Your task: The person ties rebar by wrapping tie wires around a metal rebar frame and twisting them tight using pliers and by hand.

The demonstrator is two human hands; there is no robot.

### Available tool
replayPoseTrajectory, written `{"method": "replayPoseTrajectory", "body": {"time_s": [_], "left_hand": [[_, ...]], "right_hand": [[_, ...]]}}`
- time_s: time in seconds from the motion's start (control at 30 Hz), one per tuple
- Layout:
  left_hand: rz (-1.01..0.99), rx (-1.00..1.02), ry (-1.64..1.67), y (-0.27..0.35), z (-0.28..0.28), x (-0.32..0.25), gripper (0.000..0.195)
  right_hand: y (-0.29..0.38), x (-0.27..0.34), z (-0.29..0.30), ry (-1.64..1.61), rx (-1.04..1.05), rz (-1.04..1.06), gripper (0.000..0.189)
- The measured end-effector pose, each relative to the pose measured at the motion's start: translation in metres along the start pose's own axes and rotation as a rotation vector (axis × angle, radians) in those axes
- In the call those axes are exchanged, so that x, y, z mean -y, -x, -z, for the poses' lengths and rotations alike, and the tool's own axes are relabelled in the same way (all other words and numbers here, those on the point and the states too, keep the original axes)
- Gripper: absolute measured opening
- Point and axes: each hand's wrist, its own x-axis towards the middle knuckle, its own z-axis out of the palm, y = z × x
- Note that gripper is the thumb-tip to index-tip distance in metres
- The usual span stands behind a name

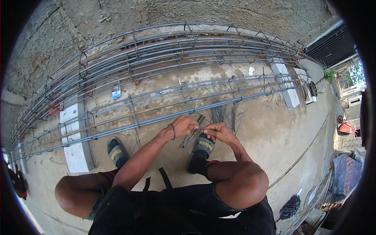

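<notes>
My left hand point(186, 126) is in front of the long rebar cage point(158, 117), its fingers pinched together. My right hand point(217, 132) faces it a short way to the right, thumb and fingertips also together. Something thin, perhaps tie wire, may be between the fingertips, but it is too small to tell. On the concrete floor between and below my hands lies a pair of long-handled pincers point(189, 138), close to my sandal. Bundles of thin tie wire point(218, 113) lie behind my right hand, partly under the cage.
More rebar cages point(164, 48) are stacked along the rough wall. White blocks point(75, 141) point(286, 85) support the near cage at left and right. A small packet point(116, 91) lies between the cages. A bundle of dark bent wire or stirrups point(290, 207) is at lower right.
</notes>
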Motion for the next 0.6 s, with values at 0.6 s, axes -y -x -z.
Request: {"method": "replayPoseTrajectory", "body": {"time_s": [0.6], "left_hand": [[0.563,-0.437,0.100,-0.045,-0.007,0.049,0.022]], "right_hand": [[-0.101,-0.041,-0.018,-0.258,-0.377,0.254,0.015]]}}
